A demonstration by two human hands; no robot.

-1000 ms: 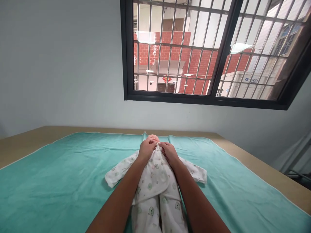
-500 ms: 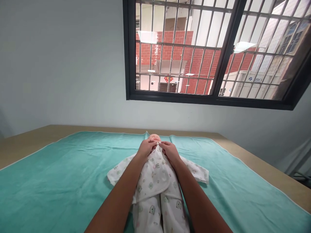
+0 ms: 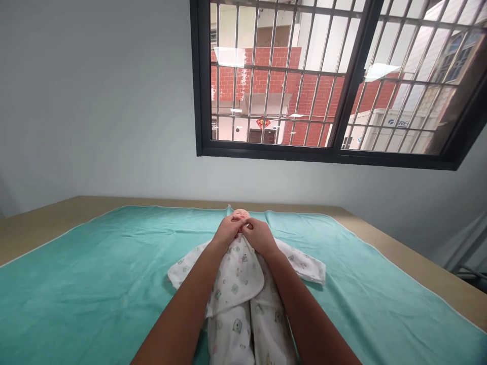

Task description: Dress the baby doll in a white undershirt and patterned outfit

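Note:
A baby doll [image 3: 241,213] lies on its back, its head toward the wall. It wears a white, animal-printed baby jacket [image 3: 239,279] with matching trousers [image 3: 230,334]; the sleeves spread out to both sides. At the doll's neck, my left hand [image 3: 227,229] pinches the jacket's collar. Close against it, my right hand [image 3: 262,235] is also closed on the collar, thumb and forefinger together. The fingertips of both hands meet just below the doll's face. What exactly lies between them, cloth edge or fastener, is mostly hidden.
A green cloth [image 3: 114,274] is spread over a wooden table [image 3: 49,209]. Behind the table rises a pale wall [image 3: 99,111] with a dark-framed, barred window [image 3: 266,152]. Dark metal parts [image 3: 470,274] stand at the right edge.
My right hand has shifted slightly left and turned inward over the collar, covering the part seen between the fingers before. My left hand has moved slightly up. The doll stays in place.

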